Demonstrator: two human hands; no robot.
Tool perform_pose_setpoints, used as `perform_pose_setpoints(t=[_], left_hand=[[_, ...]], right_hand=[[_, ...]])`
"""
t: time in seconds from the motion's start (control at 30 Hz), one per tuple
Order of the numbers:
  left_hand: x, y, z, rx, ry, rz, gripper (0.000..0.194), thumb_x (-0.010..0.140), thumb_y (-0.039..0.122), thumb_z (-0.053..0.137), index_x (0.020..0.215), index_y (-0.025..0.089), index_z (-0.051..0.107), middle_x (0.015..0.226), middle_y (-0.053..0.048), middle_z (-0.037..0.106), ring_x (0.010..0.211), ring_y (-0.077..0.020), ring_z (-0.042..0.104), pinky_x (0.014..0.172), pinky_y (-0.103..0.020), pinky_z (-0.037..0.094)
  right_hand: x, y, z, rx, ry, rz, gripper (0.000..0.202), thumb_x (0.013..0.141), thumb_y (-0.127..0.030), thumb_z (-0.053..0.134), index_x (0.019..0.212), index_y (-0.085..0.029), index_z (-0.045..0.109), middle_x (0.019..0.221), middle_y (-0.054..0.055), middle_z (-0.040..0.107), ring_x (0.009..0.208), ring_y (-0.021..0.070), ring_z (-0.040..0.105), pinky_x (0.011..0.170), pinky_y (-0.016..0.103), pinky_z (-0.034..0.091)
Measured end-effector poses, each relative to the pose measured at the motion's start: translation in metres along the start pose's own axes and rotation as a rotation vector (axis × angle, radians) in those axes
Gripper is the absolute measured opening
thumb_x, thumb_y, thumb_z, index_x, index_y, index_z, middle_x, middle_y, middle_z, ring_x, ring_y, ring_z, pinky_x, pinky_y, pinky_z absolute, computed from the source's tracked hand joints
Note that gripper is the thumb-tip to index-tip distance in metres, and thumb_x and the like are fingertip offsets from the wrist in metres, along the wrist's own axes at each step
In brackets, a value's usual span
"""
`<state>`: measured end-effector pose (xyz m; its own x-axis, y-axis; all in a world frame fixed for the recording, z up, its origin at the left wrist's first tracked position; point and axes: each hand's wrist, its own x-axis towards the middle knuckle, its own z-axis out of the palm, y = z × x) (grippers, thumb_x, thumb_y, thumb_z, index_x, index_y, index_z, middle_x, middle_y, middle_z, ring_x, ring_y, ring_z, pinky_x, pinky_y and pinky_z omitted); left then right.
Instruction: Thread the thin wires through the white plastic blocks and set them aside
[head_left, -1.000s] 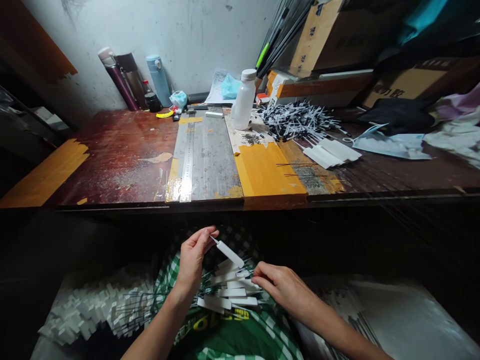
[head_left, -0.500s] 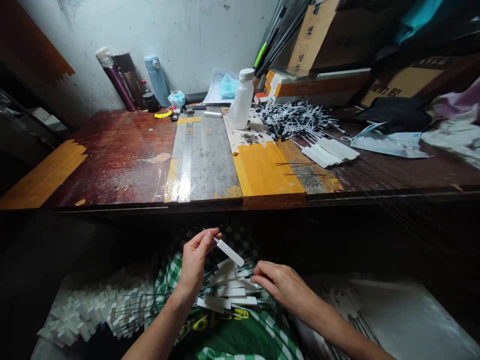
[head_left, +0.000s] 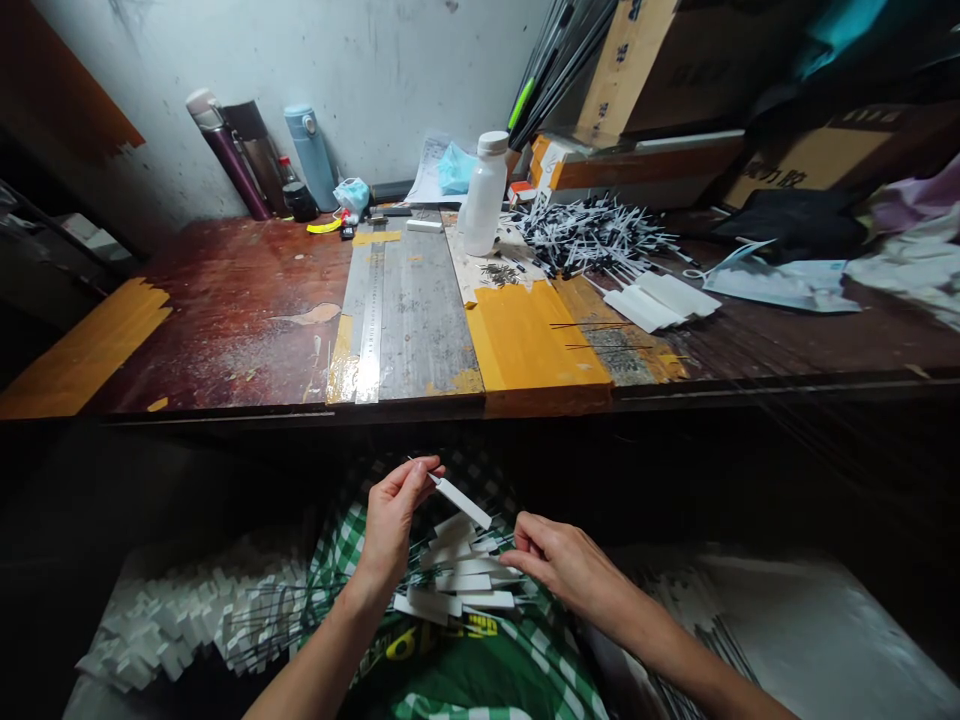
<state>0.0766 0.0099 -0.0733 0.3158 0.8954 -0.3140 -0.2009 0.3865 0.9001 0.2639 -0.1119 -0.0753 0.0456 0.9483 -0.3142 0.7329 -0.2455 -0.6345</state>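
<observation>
My left hand (head_left: 390, 515) is closed in a pinch around the thin stem of a white flat strip (head_left: 464, 503), which slants down to the right, its far end free. My right hand (head_left: 551, 550) is curled just right of that end, apart from it, with the thumb against the bent fingers; whether something thin sits between them I cannot make out. Below both hands, several more white strips (head_left: 463, 583) with dark thin stems lie in a loose heap on the green checked apron (head_left: 442, 680) over my lap.
The worktable (head_left: 247, 300) stands ahead, with a steel ruler (head_left: 371, 330) taped down. On it are a white bottle (head_left: 485, 195), a pile of black-and-white sticks (head_left: 600, 235) and white strips (head_left: 660, 300). Stacked white strips (head_left: 165, 620) lie low left; thin rods (head_left: 724, 645) lie low right.
My right thumb and index finger have parted slightly, and the index finger has lifted. The held strip has shifted very slightly right; my left hand keeps its pinch.
</observation>
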Motion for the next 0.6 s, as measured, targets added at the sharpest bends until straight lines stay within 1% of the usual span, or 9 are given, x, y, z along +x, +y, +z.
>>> perform_pose_setpoints(t=[0.17,0.3,0.37,0.47,0.53,0.6], left_hand=[[0.0,0.001,0.0,0.008,-0.013,0.004,0.034,0.08,0.044,0.069,0.095,0.014,0.074,0.099,-0.012,0.074,0.097,-0.0247,0.067,0.091,-0.037,0.05],[-0.005,0.002,0.004,0.015,-0.023,0.004,0.034,0.079,0.042,0.069,0.097,0.014,0.072,0.103,-0.012,0.072,0.095,-0.0247,0.068,0.087,-0.035,0.052],[-0.008,0.001,0.008,0.016,-0.032,0.0,0.037,0.075,0.038,0.074,0.104,0.015,0.068,0.105,-0.012,0.071,0.093,-0.0245,0.069,0.084,-0.035,0.053],[-0.01,-0.003,0.012,-0.001,-0.052,-0.008,0.049,0.072,0.034,0.078,0.114,0.019,0.058,0.105,-0.012,0.071,0.088,-0.0233,0.07,0.079,-0.035,0.054],[-0.01,-0.004,0.014,-0.019,-0.052,-0.022,0.05,0.072,0.035,0.078,0.114,0.019,0.055,0.105,-0.012,0.07,0.082,-0.023,0.071,0.077,-0.036,0.055],[-0.009,-0.003,0.015,-0.03,-0.041,-0.042,0.052,0.07,0.036,0.078,0.112,0.019,0.053,0.105,-0.012,0.069,0.079,-0.0233,0.071,0.076,-0.037,0.056]], right_hand=[[0.001,0.001,0.001,0.006,-0.01,0.02,0.026,0.087,-0.033,0.061,0.069,-0.021,0.047,0.069,-0.003,0.058,0.062,0.0133,0.053,0.055,0.023,0.03],[0.001,-0.001,0.003,0.011,-0.019,0.029,0.027,0.087,-0.033,0.061,0.068,-0.021,0.047,0.068,-0.003,0.058,0.062,0.0133,0.052,0.055,0.023,0.03],[0.001,-0.003,0.005,0.018,-0.024,0.013,0.026,0.087,-0.032,0.062,0.068,-0.02,0.048,0.068,-0.003,0.058,0.062,0.0132,0.052,0.055,0.023,0.03],[0.0,-0.007,0.006,0.043,-0.036,-0.002,0.024,0.087,-0.032,0.062,0.069,-0.02,0.05,0.068,-0.004,0.058,0.062,0.0132,0.052,0.054,0.022,0.031],[-0.001,-0.011,0.006,0.076,-0.043,-0.008,0.023,0.087,-0.033,0.062,0.07,-0.02,0.052,0.067,-0.004,0.058,0.062,0.0132,0.053,0.054,0.022,0.032],[-0.003,-0.013,0.006,0.129,-0.046,-0.044,0.021,0.09,-0.034,0.058,0.074,-0.02,0.056,0.069,-0.004,0.06,0.063,0.0132,0.055,0.057,0.022,0.034]])
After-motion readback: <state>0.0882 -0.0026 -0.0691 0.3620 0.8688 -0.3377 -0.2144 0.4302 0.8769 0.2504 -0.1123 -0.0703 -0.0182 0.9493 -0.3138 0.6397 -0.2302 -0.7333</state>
